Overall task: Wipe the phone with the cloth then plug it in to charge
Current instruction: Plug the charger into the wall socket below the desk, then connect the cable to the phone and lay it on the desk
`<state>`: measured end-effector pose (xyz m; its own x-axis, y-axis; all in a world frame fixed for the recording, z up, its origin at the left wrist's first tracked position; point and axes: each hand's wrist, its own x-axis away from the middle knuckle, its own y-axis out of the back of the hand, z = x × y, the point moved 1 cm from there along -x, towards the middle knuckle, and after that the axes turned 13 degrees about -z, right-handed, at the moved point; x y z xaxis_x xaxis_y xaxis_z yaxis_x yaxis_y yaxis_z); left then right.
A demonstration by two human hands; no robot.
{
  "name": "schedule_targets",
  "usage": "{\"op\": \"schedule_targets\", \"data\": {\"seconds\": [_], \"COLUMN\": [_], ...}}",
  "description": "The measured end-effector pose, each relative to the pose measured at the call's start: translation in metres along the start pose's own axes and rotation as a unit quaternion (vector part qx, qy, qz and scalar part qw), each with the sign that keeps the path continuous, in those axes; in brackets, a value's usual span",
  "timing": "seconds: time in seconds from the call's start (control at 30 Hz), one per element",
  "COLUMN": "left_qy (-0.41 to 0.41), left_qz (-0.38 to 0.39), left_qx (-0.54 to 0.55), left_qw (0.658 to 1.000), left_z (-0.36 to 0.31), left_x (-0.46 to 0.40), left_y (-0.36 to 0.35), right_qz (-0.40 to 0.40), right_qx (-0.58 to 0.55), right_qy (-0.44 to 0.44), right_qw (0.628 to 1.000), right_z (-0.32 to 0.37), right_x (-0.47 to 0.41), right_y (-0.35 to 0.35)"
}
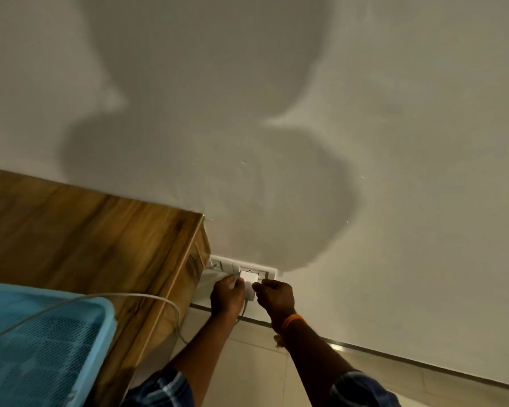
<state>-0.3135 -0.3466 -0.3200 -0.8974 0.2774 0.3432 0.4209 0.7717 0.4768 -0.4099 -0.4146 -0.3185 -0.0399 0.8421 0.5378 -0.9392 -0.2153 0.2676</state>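
A white charger plug sits in the white wall socket plate low on the wall, beside the wooden cabinet. My left hand grips the plug's left side. My right hand pinches its right side, fingers curled. A white cable runs from the plug over the cabinet top and across the blue basket. Neither the phone nor the cloth is in view.
A wooden cabinet stands against the wall at left, with a blue mesh basket on it. The plain wall fills the upper view. A tiled floor lies below, with a dark skirting strip.
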Motion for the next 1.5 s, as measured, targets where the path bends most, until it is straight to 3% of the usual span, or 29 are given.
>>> {"op": "schedule_targets", "data": {"seconds": [0.33,0.53,0.67,0.77,0.97,1.1,1.23,1.5], "left_qy": [-0.103,-0.181,-0.173,-0.215,-0.234,-0.217,-0.195,-0.142], "left_qz": [0.041,0.009,-0.002,-0.015,-0.092,-0.144,-0.180,-0.164], "left_qx": [-0.036,-0.030,0.017,0.025,0.002,-0.006,-0.015,-0.082], "left_qw": [0.993,0.983,0.985,0.976,0.968,0.965,0.964,0.973], "left_z": [-0.068,-0.123,-0.154,-0.164,-0.153,-0.136,-0.100,-0.011], "left_x": [0.046,0.084,0.099,0.112,0.136,0.149,0.165,0.187], "left_y": [0.072,0.148,0.216,0.278,0.421,0.492,0.548,0.596], "right_qz": [0.068,0.084,0.103,0.119,0.232,0.283,0.321,0.373], "right_qx": [-0.019,0.040,0.059,0.084,0.115,0.134,0.208,0.407], "right_qy": [0.057,0.170,0.247,0.303,0.398,0.411,0.468,0.597], "right_qw": [0.996,0.981,0.962,0.942,0.880,0.856,0.796,0.582], "right_z": [0.086,0.139,0.183,0.206,0.233,0.233,0.211,0.150], "right_x": [0.085,0.156,0.216,0.268,0.391,0.457,0.509,0.550], "right_y": [0.024,0.026,0.014,0.000,-0.039,-0.068,-0.096,-0.135]}}
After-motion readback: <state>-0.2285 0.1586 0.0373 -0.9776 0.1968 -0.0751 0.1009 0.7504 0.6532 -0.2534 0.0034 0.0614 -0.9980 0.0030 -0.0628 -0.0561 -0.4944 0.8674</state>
